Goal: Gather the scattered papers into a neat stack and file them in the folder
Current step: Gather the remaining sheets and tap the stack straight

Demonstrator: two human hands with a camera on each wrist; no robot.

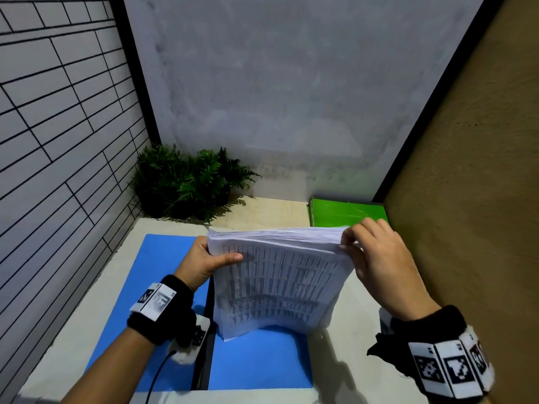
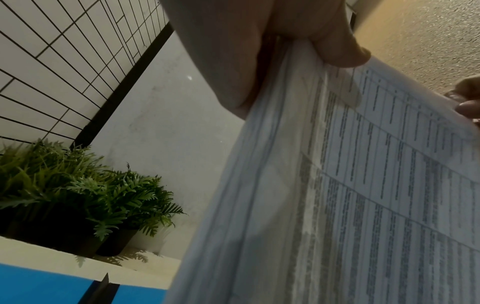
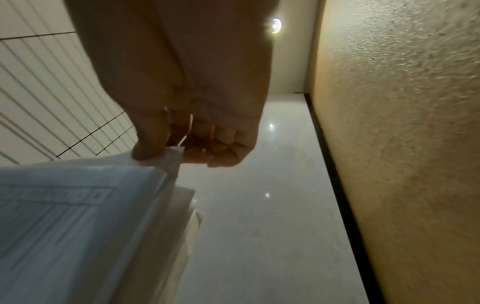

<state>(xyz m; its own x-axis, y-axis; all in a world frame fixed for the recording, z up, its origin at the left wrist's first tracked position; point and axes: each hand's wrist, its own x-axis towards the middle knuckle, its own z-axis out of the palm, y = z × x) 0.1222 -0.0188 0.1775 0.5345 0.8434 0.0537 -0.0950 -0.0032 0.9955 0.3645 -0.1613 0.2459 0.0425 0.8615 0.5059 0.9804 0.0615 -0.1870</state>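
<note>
A thick stack of printed papers (image 1: 280, 281) stands on its lower edge on the right half of an open blue folder (image 1: 256, 360), tilted toward me. My left hand (image 1: 210, 258) grips the stack's upper left corner, thumb across the front sheet. My right hand (image 1: 364, 243) pinches the upper right corner between thumb and fingers. In the left wrist view the printed sheets (image 2: 363, 185) fill the right side under my thumb (image 2: 337, 47). The right wrist view shows the stack's corner (image 3: 166, 160) pinched under my curled fingers (image 3: 221, 148).
A green folder (image 1: 347, 212) lies at the table's back right. Potted ferns (image 1: 186, 182) fill the back left corner. A tiled wall stands to the left, a grey wall behind, and a brown textured wall (image 1: 466, 170) close on the right. The folder's black spine (image 1: 204, 345) runs down its middle.
</note>
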